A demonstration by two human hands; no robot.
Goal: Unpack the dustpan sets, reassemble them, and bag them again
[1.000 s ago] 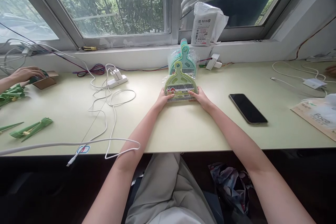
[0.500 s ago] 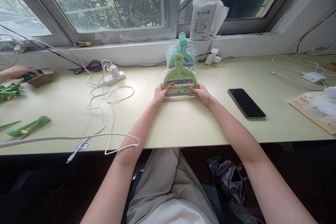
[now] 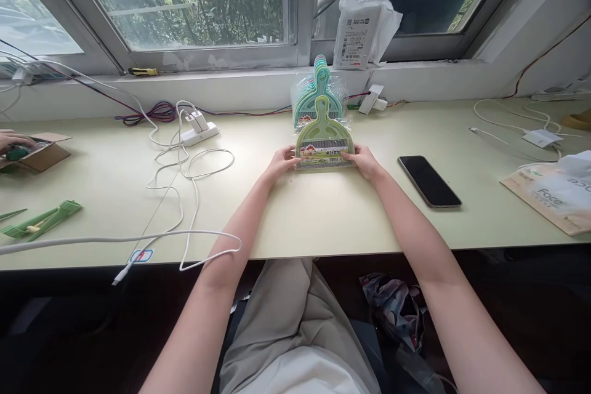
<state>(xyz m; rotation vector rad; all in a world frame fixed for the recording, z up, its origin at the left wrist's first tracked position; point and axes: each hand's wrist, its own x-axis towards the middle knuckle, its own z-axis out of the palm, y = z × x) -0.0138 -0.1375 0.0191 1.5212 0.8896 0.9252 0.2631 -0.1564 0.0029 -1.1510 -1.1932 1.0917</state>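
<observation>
A green mini dustpan set in clear wrap [image 3: 324, 138] stands upright on the pale table [image 3: 323, 221], in front of a stack of several more packs, teal and green [image 3: 316, 87]. My left hand [image 3: 281, 161] grips its lower left corner, fingers curled around the edge. On the lower right corner my right hand [image 3: 365, 160] is closed the same way. Both forearms reach in from the near edge.
A black phone [image 3: 429, 181] lies right of my hands. White cables [image 3: 184, 197] and a charger [image 3: 198, 129] sprawl on the left. Green plastic pieces [image 3: 41, 221] and another person's hand at a cardboard box [image 3: 28, 151] are far left. A paper bag [image 3: 549, 194] sits far right.
The front dustpan pack has been turned a little and shifted slightly right between my hands. The other person's hand on the far left has drawn back toward the frame edge.
</observation>
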